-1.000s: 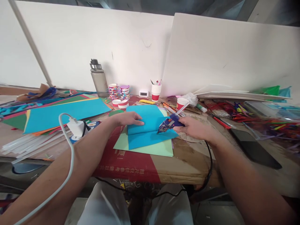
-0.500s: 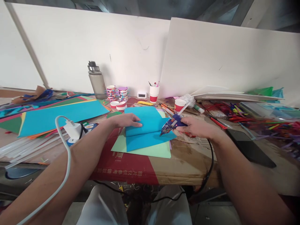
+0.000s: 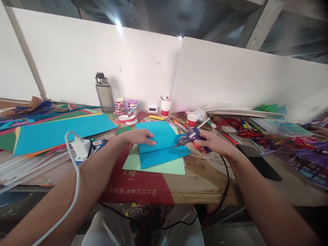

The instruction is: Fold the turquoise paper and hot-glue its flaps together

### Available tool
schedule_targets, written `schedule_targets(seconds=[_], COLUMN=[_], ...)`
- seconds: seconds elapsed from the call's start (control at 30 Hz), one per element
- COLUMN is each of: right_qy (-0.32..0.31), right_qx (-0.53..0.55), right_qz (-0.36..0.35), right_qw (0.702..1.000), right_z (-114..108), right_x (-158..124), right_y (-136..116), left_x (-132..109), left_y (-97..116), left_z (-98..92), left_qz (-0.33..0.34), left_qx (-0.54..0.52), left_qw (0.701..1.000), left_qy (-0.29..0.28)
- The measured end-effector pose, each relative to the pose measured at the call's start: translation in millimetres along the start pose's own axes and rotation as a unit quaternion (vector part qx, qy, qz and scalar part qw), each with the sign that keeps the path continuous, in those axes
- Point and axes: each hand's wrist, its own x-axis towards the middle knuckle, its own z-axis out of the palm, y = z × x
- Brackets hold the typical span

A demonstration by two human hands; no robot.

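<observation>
My right hand (image 3: pixel 210 141) is wrapped round a dark blue hot glue gun (image 3: pixel 191 136), with a clear glue stick jutting from its back. Its nozzle points down and left, close over the folded blue paper (image 3: pixel 153 160). At the paper's left side, my left hand (image 3: pixel 140 137) holds the upper flap, thumb lying on top; some of its fingers are hard to make out. Beneath the blue paper lies a pale green sheet (image 3: pixel 176 169), resting on a red and brown cardboard (image 3: pixel 164 188).
A power adapter (image 3: pixel 81 148) with a white cable lies left. Behind stand a bottle (image 3: pixel 104 94), cup stacks (image 3: pixel 132 106), a small clock (image 3: pixel 153 108) and a pen cup (image 3: pixel 166 106). On the right are a black phone-like slab (image 3: pixel 258 164) and coloured craft sticks (image 3: pixel 276 135). A black cord (image 3: pixel 227 181) hangs from the glue gun.
The view has tilted up and shifted a little. Both hands keep their hold, and the glue gun's nozzle stays near the same spot by the paper's fold.
</observation>
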Motion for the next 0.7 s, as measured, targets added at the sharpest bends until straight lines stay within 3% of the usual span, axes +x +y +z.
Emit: schedule_targets(seconds=[0.1,0.2,0.3,0.37,0.53,0.7], right_qy=[0.095,0.222,0.345,0.394,0.428,0.389], right_qx=[0.118,0.198,0.165,0.121,0.013,-0.145], right_qz=[-0.001,0.025,0.085,0.127,0.204,0.232], right_qw=[0.988,0.955,0.920,0.902,0.880,0.880], right_z=[-10,-28,-47,-57,-65,-66], right_x=[-7,-10,-9,-4,20,26], right_y=[9,19,32,43,72,80], left_x=[-2,-4,-5,-5,-9,-15], left_y=[4,6,7,7,9,12], left_z=[-2.2,-4.8,-6.4,-6.8,-8.5,-10.4], left_qz=[-0.006,-0.009,-0.012,-0.013,0.008,0.040], left_qx=[0.030,0.054,0.066,0.065,0.030,-0.097], left_qw=[0.999,0.998,0.998,0.997,0.997,0.984], left_qy=[-0.010,-0.010,-0.017,-0.029,-0.077,-0.146])
